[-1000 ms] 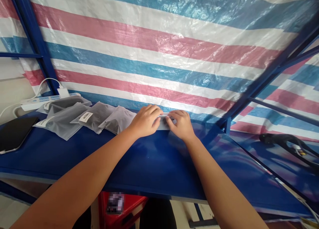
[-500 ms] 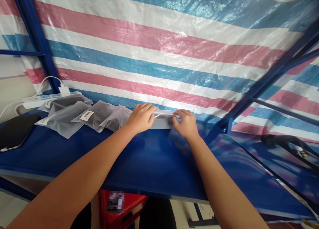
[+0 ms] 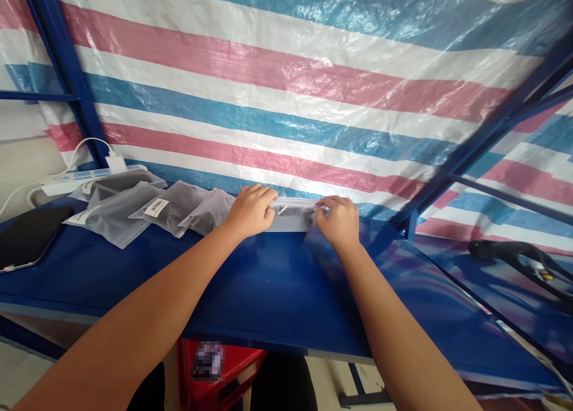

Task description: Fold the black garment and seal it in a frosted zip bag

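A frosted plastic bag [image 3: 293, 215] with a barcode label lies on the blue shelf [image 3: 268, 291] close to the striped tarp. My left hand [image 3: 249, 209] pinches the bag's left end with curled fingers. My right hand [image 3: 340, 220] pinches its right end, fingers pressed together along the top edge. Both forearms reach straight in from the front of the shelf.
Several more frosted bags [image 3: 134, 208] with dark contents lie in a row to the left. A white power strip [image 3: 85, 178] and a dark tablet [image 3: 27, 235] sit at the far left. A red crate [image 3: 219, 369] stands below the shelf. A black tool [image 3: 514, 253] rests at right.
My two hands have slid apart along the bag, the right one moving rightward, so more of the bag and its label shows between them.
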`<state>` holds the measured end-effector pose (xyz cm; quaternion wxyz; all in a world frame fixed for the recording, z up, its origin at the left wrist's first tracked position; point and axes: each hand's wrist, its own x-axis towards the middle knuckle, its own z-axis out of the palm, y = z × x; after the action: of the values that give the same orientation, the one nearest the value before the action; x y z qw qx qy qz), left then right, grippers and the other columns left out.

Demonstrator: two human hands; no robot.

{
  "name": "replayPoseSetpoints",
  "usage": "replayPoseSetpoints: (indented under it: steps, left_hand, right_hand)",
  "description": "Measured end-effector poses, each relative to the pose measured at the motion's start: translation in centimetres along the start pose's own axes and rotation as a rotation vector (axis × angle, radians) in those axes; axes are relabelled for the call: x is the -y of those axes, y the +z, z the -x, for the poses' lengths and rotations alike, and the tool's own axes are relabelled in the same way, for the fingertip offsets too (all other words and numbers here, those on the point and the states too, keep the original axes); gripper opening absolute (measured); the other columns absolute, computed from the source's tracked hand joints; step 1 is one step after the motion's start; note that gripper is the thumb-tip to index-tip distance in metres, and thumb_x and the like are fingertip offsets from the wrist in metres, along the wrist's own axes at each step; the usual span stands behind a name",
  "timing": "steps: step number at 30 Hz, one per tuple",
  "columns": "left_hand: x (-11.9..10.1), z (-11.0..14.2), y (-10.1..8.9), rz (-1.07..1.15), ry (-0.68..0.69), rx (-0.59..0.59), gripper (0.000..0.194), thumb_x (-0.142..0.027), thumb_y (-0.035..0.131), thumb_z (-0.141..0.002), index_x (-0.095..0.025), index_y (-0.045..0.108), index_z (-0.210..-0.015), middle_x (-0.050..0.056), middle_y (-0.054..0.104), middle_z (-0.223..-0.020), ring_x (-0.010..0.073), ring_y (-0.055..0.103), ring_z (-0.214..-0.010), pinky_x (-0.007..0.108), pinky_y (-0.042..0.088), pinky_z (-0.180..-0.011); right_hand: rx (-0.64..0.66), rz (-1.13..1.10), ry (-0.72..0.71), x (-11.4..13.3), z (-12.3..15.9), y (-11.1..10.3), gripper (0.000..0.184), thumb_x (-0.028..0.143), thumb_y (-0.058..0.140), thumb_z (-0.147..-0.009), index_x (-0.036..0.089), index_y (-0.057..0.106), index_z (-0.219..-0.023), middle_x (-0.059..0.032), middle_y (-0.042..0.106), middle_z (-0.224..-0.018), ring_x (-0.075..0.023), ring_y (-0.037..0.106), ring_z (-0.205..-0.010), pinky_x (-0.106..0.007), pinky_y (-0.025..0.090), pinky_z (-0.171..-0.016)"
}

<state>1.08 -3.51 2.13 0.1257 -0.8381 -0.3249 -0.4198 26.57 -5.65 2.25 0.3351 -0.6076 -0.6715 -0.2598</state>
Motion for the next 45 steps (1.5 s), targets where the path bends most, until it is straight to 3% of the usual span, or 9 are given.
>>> replayPoseSetpoints:
  steps: [10,14,21,28,34,39,45]
  left_hand:
    - [-0.6,-0.1,-0.1,0.071,0.037,-0.055,0.005,-0.017,0.052,-0.085,-0.021,0.054,-0.086,0.003,0.062,-0.081,0.0219,0.055,-0.082,0.037,0.042,-0.077]
    - [-0.5,-0.1,0.0,0.07,0.022,-0.075,0.005,-0.018,0.052,-0.086,-0.021,0.054,-0.083,0.002,0.061,-0.077,0.0209,0.055,-0.08,0.036,0.042,-0.076]
    - [-0.4,0.0,0.0,0.065,0.025,-0.078,0.005,-0.017,0.052,-0.087,-0.02,0.056,-0.088,0.003,0.064,-0.085,0.0215,0.057,-0.085,0.037,0.043,-0.079]
    - [-0.3,0.0,0.2,0.07,0.018,-0.058,0.015,-0.011,0.052,-0.082,-0.02,0.057,-0.093,0.004,0.065,-0.089,0.0228,0.058,-0.088,0.038,0.045,-0.081]
    - [-0.4,0.2,0.4,0.089,0.042,-0.028,0.026,-0.004,0.049,-0.073,-0.021,0.056,-0.091,0.004,0.064,-0.09,0.0226,0.057,-0.086,0.038,0.046,-0.08]
    - [-0.5,0.1,0.4,0.099,0.069,-0.022,0.025,-0.003,0.046,-0.075,-0.021,0.055,-0.089,0.004,0.062,-0.085,0.0225,0.056,-0.083,0.037,0.047,-0.077]
    - [-0.8,0.0,0.1,0.144,0.129,-0.026,0.023,-0.003,0.045,-0.075,-0.021,0.054,-0.085,0.003,0.06,-0.08,0.0216,0.055,-0.079,0.037,0.047,-0.074]
  right_hand:
    - [-0.083,0.03,0.051,0.3,-0.1,-0.7,0.029,0.015,0.047,-0.08,0.018,0.075,-0.074,-0.0117,0.072,-0.086,-0.0299,0.058,-0.084,-0.042,0.042,-0.076]
    - [-0.106,0.063,0.066,-0.1,-0.2,-0.8,0.03,0.015,0.047,-0.079,0.018,0.075,-0.07,-0.0129,0.069,-0.078,-0.0287,0.057,-0.078,-0.04,0.041,-0.071]
    - [-0.019,0.017,0.065,0.1,-0.2,-0.8,0.027,0.017,0.048,-0.08,0.018,0.075,-0.078,-0.0112,0.073,-0.091,-0.0306,0.06,-0.087,-0.043,0.042,-0.079]
    - [-0.041,-0.114,-0.088,0.2,-0.2,-0.2,0.025,0.014,0.051,-0.079,0.02,0.074,-0.082,-0.0084,0.073,-0.098,-0.0298,0.06,-0.096,-0.046,0.046,-0.088]
    - [-0.081,-0.244,-0.229,3.0,0.2,-1.3,0.028,0.012,0.052,-0.081,0.023,0.075,-0.091,-0.0089,0.067,-0.117,-0.0283,0.06,-0.105,-0.045,0.05,-0.091]
    - [0.022,-0.38,-0.272,4.6,0.7,-1.8,0.03,0.012,0.048,-0.085,0.021,0.075,-0.093,-0.0079,0.07,-0.106,-0.0232,0.066,-0.096,-0.038,0.054,-0.087]
    - [0.144,-0.357,-0.24,4.0,0.6,-1.1,0.036,0.008,0.044,-0.084,0.019,0.072,-0.103,-0.0061,0.073,-0.108,-0.0225,0.069,-0.096,-0.034,0.054,-0.084]
